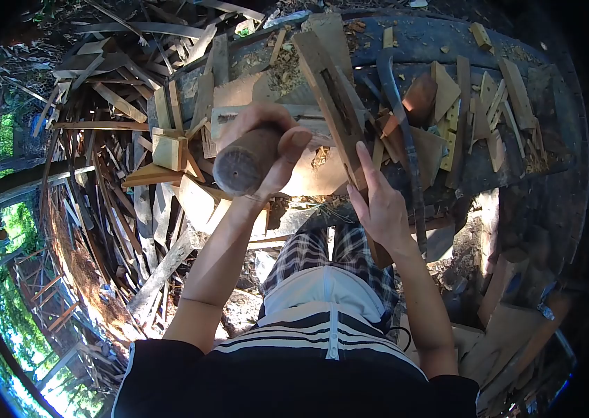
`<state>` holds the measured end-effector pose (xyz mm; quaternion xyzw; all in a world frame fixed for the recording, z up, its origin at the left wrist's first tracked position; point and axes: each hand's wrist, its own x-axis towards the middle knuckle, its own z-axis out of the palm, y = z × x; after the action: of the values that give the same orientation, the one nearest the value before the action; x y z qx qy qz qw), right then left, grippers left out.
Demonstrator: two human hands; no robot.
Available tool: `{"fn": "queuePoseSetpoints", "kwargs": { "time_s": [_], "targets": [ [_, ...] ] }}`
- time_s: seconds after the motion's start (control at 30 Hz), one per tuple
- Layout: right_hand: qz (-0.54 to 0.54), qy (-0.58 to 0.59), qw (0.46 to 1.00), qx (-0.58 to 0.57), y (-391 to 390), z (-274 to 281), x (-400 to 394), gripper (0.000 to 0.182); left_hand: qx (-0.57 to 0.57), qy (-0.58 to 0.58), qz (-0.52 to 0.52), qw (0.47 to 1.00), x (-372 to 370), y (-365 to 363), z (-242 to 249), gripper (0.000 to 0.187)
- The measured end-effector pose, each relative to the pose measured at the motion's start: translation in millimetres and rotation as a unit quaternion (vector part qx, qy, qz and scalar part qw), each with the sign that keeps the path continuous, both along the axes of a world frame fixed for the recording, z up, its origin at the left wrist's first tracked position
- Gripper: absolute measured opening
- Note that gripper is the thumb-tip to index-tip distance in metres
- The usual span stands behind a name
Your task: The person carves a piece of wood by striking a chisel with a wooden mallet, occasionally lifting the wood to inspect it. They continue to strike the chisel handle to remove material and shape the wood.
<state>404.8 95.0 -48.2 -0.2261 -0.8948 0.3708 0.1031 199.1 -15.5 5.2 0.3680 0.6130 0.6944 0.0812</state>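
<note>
My left hand [282, 150] is wrapped around a thick wooden cylinder [238, 171], which looks like a round mallet. Its flat end, with a small dark hole at the centre, faces the camera. To the right, my right hand [383, 212] holds a long slotted wooden board [329, 90], index finger and thumb lying on its face. The board slants from upper left down toward my lap, and a long narrow slot runs along it. Behind the hands lies a pale, flat piece of wood [315, 174]; a bar with a slot [301, 113] crosses above it.
A dark worktable [510, 177] stretches across the back and right, littered with offcuts [447, 90] and shavings [287, 73]. A curved dark strip [409, 146] stands right of the board. Scrap wood [99, 202] is heaped on the left. Larger boards [510, 334] lie at lower right.
</note>
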Motion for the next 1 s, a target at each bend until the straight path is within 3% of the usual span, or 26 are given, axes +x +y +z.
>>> {"fn": "queuePoseSetpoints", "kwargs": {
  "time_s": [0.1,0.2,0.27,0.33,0.4,0.5,0.57,0.6,0.63,0.7,0.8,0.83,0.93,0.97,1.0],
  "targets": [
    [0.001,-0.006,1.0,-0.001,0.1,-0.7,0.2,0.08,0.007,0.049,-0.005,0.999,-1.1,4.8,-1.9,0.035],
    [0.008,0.001,1.0,-0.019,3.0,4.7,-1.7,0.079,-0.027,0.087,0.042,0.995,-0.5,7.0,-0.3,0.029],
    [-0.009,0.063,0.993,-0.096,4.0,11.2,-2.6,0.076,-0.04,0.086,0.074,0.993,3.1,11.5,9.2,0.022],
    [0.008,0.038,0.992,-0.124,10.9,45.1,-8.2,0.075,-0.064,0.018,0.105,0.992,3.7,14.0,11.0,0.017],
    [0.05,0.209,0.976,0.037,12.2,74.3,-16.8,0.077,-0.062,-0.015,0.102,0.993,4.2,16.7,11.2,0.017],
    [0.093,0.303,0.943,0.1,8.8,141.6,-24.6,0.081,-0.085,-0.026,0.091,0.992,1.5,20.0,19.8,0.014],
    [0.119,0.38,0.906,0.143,2.1,169.3,-29.8,0.082,-0.039,0.002,0.092,0.995,3.0,20.3,25.0,0.012],
    [0.119,0.383,0.903,0.154,-1.3,175.7,-25.5,0.082,-0.003,0.025,0.095,0.995,3.5,21.3,24.3,0.011],
    [0.131,0.3,0.932,0.157,-6.7,181.2,-18.8,0.08,0.046,-0.027,0.07,0.996,1.3,29.1,15.8,0.01],
    [0.145,0.114,0.973,0.141,-10.0,184.3,-10.7,0.074,0.038,-0.043,0.084,0.995,-2.2,33.9,16.3,0.01],
    [0.129,0.194,0.959,0.16,-6.3,189.8,-7.1,0.075,0.023,-0.079,0.081,0.993,1.5,33.3,30.4,0.01],
    [0.125,0.31,0.931,0.148,-7.9,190.0,-14.8,0.074,0.01,-0.035,0.105,0.994,0.0,32.8,26.4,0.01],
    [0.121,0.285,0.936,0.167,-18.7,213.8,-7.3,0.073,-0.05,0.023,0.134,0.989,-0.4,26.1,21.3,0.01],
    [0.14,0.131,0.972,0.138,-14.3,204.0,0.0,0.073,0.016,0.014,0.119,0.993,1.9,28.1,18.1,0.012],
    [0.136,0.132,0.972,0.141,-14.8,204.4,2.2,0.073,0.083,0.005,0.101,0.991,3.5,29.9,17.5,0.014]
  ]
}}
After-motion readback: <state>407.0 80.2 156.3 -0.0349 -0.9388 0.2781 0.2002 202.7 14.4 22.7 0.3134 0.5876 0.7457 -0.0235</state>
